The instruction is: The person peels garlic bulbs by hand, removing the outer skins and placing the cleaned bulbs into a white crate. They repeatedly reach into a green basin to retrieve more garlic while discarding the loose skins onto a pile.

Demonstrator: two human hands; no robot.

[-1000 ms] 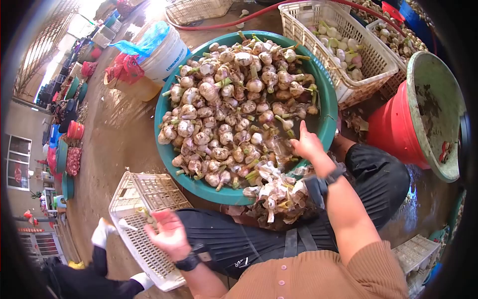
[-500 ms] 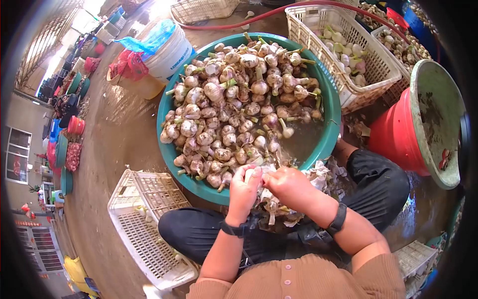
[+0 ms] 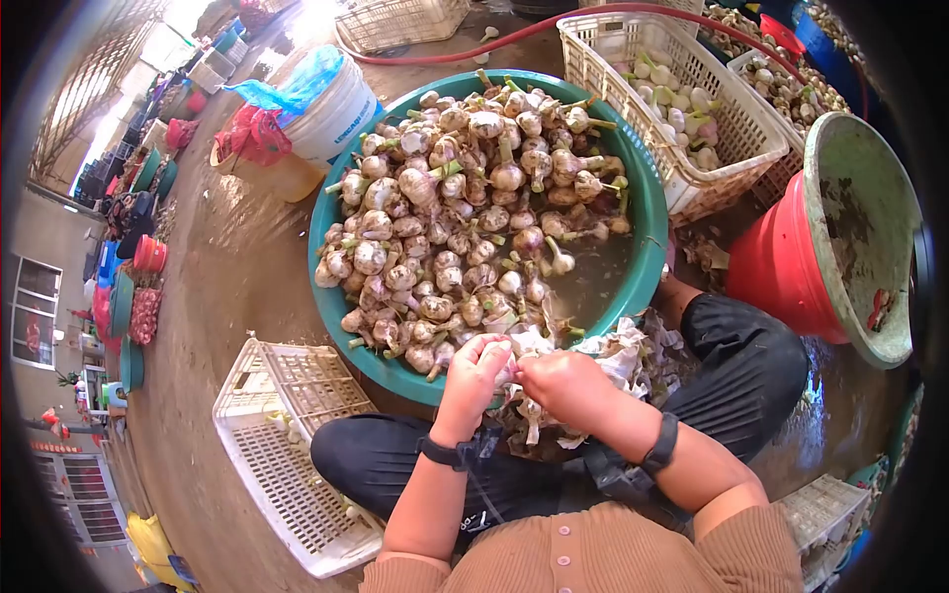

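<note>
Close together in front of the tub's near rim, both of my hands are closed. My left hand (image 3: pixel 474 379) has its thumb and fingers around a garlic bulb (image 3: pixel 509 370), most of which is hidden. From the other side my right hand (image 3: pixel 565 381) pinches at the same bulb; exactly what its fingertips grip is covered. Just beyond them stands a wide teal tub (image 3: pixel 647 262) heaped with dirt-marked garlic bulbs (image 3: pixel 420 247), with murky water at its right side. Papery garlic skins (image 3: pixel 620 358) lie below and to the right of my hands.
A white crate (image 3: pixel 287 484) with a few pieces of garlic stands left of my knee. Another crate (image 3: pixel 692 183) at the upper right holds cleaned bulbs. Right of the tub is a tilted red bucket (image 3: pixel 786 262). A white bucket (image 3: pixel 331 119) and a red hose (image 3: pixel 514 38) lie beyond.
The view has shifted slightly, so the tub and crates sit a little higher and further left. My hands stay together at the bulb, with only small finger movement.
</note>
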